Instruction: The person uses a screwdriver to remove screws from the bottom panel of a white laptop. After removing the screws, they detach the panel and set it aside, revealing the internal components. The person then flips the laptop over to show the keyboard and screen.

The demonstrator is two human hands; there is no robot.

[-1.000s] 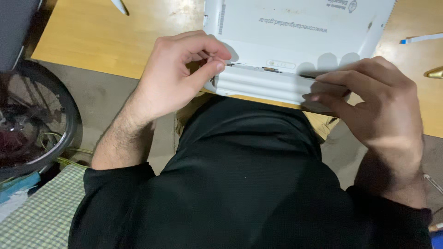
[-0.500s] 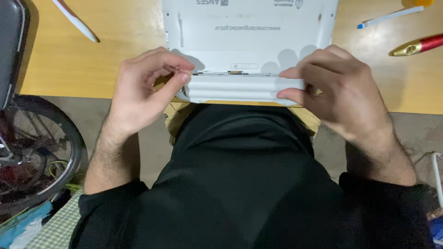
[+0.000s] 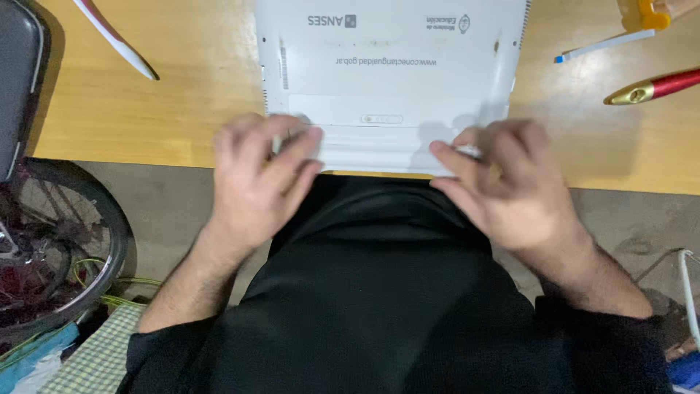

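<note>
A white laptop (image 3: 390, 80) lies upside down on the wooden table (image 3: 182, 102), its long battery strip (image 3: 379, 149) along the near edge. My left hand (image 3: 255, 175) rests on the left end of that strip, fingers bent over it. At the right end, my right hand (image 3: 503, 182) presses its fingertips against the strip. Both hands are blurred. Neither lifts the laptop off the table.
A white-and-red tool (image 3: 113, 38) lies at the table's back left. A red and gold tool (image 3: 652, 86), a white pen (image 3: 601, 45) and a yellow object (image 3: 642, 13) lie at the right. A dark tray (image 3: 18, 80) and a bicycle wheel (image 3: 58, 248) stand at the left.
The view has shifted so more of the laptop's underside shows. My left hand has opened from a pinch at the battery's left end, and both hands now lie flatter on the strip.
</note>
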